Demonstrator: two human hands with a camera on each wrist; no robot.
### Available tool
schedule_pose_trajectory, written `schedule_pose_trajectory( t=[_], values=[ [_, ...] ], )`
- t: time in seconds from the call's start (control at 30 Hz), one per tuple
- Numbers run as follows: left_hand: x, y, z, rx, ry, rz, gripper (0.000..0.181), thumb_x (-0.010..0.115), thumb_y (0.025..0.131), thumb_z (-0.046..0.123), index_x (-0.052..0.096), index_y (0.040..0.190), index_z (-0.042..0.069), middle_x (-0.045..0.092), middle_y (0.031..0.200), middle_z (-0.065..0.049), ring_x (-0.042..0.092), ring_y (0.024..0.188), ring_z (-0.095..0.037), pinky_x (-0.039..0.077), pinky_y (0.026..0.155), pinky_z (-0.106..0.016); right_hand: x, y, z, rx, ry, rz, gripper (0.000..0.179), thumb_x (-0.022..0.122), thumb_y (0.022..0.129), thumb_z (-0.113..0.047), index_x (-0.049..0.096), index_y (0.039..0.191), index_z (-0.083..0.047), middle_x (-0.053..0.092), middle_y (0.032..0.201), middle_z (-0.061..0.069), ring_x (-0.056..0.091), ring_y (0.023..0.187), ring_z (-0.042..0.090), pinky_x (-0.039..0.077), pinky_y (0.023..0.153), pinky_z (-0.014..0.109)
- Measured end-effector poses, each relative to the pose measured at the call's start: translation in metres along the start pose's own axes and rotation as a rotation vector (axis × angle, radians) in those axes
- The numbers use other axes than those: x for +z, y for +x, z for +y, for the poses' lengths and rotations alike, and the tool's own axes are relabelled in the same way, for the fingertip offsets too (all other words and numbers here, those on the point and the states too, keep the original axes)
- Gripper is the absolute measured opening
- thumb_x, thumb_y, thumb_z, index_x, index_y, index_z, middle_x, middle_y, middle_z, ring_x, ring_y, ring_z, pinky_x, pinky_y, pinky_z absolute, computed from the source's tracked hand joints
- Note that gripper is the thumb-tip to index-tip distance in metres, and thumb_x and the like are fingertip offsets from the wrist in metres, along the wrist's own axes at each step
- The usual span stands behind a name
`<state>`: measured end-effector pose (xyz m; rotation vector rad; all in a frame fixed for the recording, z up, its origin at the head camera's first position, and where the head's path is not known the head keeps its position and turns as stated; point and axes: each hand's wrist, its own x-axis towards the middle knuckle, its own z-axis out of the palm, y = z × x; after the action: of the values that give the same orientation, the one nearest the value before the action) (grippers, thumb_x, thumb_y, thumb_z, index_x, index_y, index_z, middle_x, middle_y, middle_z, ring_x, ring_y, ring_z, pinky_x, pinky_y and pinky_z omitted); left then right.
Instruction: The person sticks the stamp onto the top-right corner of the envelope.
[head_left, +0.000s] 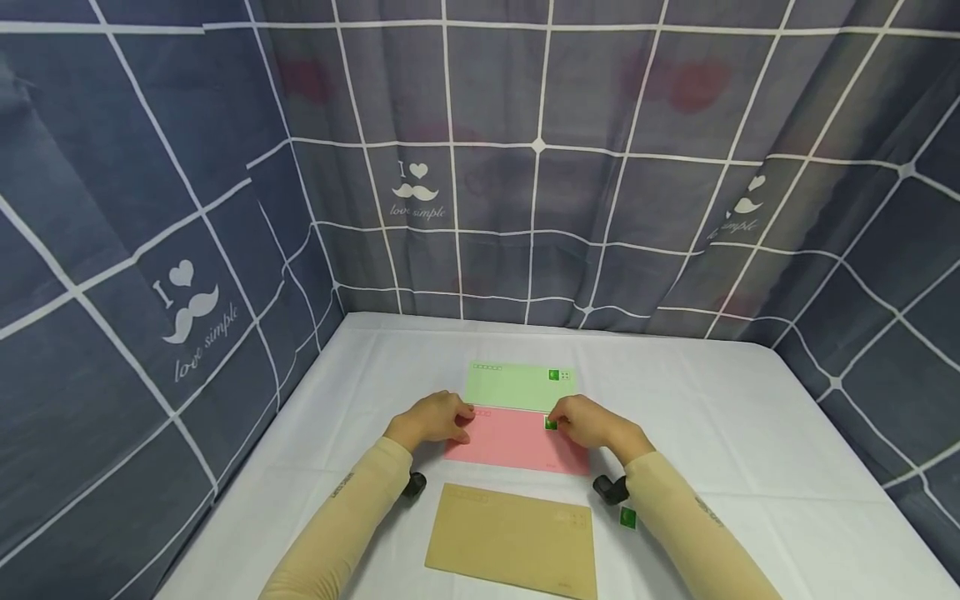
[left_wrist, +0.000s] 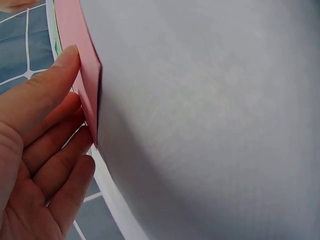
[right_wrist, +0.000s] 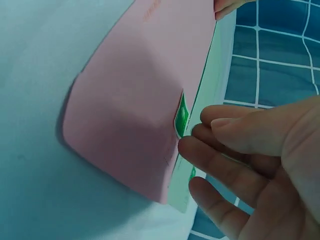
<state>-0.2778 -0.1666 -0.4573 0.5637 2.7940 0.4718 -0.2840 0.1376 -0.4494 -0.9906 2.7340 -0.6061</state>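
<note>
A pink rectangular paper envelope (head_left: 506, 446) lay on the counter covered in white cloth (head_left: 720, 450), along the near edge of a pale green paper envelope (head_left: 510, 387). The left hand (head_left: 433, 419) rested at the pink envelope's left end, thumb and index finger apart, their tips touching it. The right hand (head_left: 588, 419) was bent over a small square green stamp (head_left: 551, 423) near the pink envelope's upper right corner; its fingers were loosely curved, not clamped round anything, with a fingertip just beside or touching the stamp. A second green stamp (head_left: 553, 375) occupied the pale green envelope's upper right part. Nearer the viewer lay a brown paper envelope (head_left: 517, 537); a third green stamp (head_left: 627, 517) lay to its right, near the beige right sleeve (head_left: 686, 517). Dark grey-blue fabric with white grid lines (head_left: 487, 192) enclosed the counter.
</note>
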Motion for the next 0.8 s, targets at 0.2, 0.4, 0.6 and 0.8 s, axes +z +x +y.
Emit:
schedule_pose_trajectory(
  t=[0.2, 0.4, 0.6, 0.8],
  values=[
    [0.001, 0.0, -0.001, 0.003, -0.005, 0.009, 0.049, 0.083, 0.082, 0.029, 0.071, 0.127, 0.014, 0.064, 0.138, -0.001, 0.054, 0.131, -0.026, 0.043, 0.113, -0.042, 0.003, -0.006, -0.004, -0.096, -0.095, -0.013, 0.031, 0.051, 0.091, 0.012, 0.073, 0.111, 0.003, 0.071, 0.112, 0.015, 0.066, 0.109, 0.033, 0.054, 0.097, 0.047],
    [-0.001, -0.001, -0.001, -0.003, -0.01, 0.01, 0.049, 0.083, 0.082, 0.029, 0.071, 0.127, 0.014, 0.064, 0.139, -0.001, 0.054, 0.13, -0.026, 0.044, 0.113, -0.042, 0.004, -0.01, -0.008, -0.072, -0.106, -0.079, 0.031, 0.049, 0.096, 0.011, 0.07, 0.117, 0.005, 0.065, 0.128, 0.021, 0.059, 0.125, 0.04, 0.046, 0.108, 0.051],
    [-0.001, -0.001, -0.001, -0.012, -0.007, 0.009, 0.049, 0.083, 0.082, 0.029, 0.071, 0.127, 0.015, 0.064, 0.139, -0.001, 0.055, 0.129, -0.025, 0.045, 0.111, -0.041, 0.006, -0.012, -0.008, -0.042, -0.114, -0.098, 0.03, 0.049, 0.096, 0.01, 0.068, 0.119, 0.008, 0.063, 0.132, 0.024, 0.056, 0.129, 0.042, 0.043, 0.111, 0.053],
    [0.0, -0.001, -0.002, -0.009, -0.021, 0.009, 0.049, 0.083, 0.082, 0.029, 0.071, 0.127, 0.014, 0.064, 0.139, 0.0, 0.054, 0.129, -0.025, 0.045, 0.112, -0.041, 0.008, -0.012, -0.008, -0.044, -0.117, -0.088, 0.029, 0.049, 0.097, 0.01, 0.068, 0.119, 0.008, 0.063, 0.132, 0.025, 0.055, 0.13, 0.043, 0.042, 0.111, 0.054]
  ],
)
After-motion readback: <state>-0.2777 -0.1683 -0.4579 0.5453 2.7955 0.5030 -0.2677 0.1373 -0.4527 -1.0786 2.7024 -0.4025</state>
